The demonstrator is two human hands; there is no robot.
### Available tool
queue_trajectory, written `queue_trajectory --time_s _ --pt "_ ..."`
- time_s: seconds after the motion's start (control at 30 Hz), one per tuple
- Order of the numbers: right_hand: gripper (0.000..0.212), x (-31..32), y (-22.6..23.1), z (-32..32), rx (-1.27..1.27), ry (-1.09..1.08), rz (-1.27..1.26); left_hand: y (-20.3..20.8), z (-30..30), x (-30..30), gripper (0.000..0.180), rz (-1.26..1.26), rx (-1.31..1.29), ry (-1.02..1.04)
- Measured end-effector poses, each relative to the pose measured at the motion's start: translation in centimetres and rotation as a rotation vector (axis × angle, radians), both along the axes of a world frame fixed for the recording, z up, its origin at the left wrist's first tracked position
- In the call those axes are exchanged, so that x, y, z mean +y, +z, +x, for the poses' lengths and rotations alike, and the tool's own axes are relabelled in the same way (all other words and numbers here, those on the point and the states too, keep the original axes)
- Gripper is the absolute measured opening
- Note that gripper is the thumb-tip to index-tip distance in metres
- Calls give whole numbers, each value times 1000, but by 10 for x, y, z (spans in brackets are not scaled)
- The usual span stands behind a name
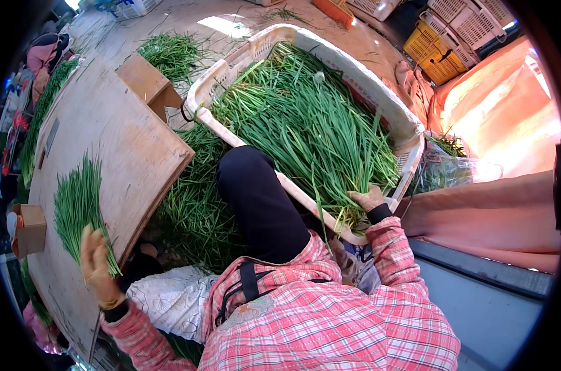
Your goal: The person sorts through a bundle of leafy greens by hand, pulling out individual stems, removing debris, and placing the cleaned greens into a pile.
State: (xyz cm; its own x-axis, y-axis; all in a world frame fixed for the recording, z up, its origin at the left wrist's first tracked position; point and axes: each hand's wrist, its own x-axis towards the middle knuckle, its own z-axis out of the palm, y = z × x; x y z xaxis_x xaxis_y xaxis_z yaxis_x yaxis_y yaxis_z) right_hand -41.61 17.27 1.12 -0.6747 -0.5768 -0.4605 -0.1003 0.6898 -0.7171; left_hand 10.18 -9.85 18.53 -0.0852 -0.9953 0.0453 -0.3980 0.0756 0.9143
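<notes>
My left hand (96,272), in a tan glove, is at the base of a bundle of garlic chives (79,201) on the wooden board (122,142). Its fingers are stretched out and touch or hover just over the stems; I cannot tell which. To the right, a white plastic crate (302,193) holds a big heap of loose garlic chives (317,130). At the crate's near right corner my gloved right hand (368,196) is closed around some stems from that heap. The fingertips are partly hidden among the leaves.
A small open wooden box (147,83) stands on the board's far corner, and a cardboard box (30,230) on its left edge. More chives (200,204) lie between board and crate. Yellow (438,55) and white crates are stacked at the far right, near an orange sheet (503,99).
</notes>
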Motion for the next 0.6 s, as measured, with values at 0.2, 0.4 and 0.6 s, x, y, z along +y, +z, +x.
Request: queue_trajectory --time_s 0.2,0.4,0.6 --pt "82 -13 6 33 460 85 138 -23 -195 57 43 615 410 -525" --pt "42 -12 54 5 -153 -34 -245 -85 -316 122 71 1052 445 -848" --pt "53 -23 86 94 694 319 21 -119 -352 155 31 1215 696 -750"
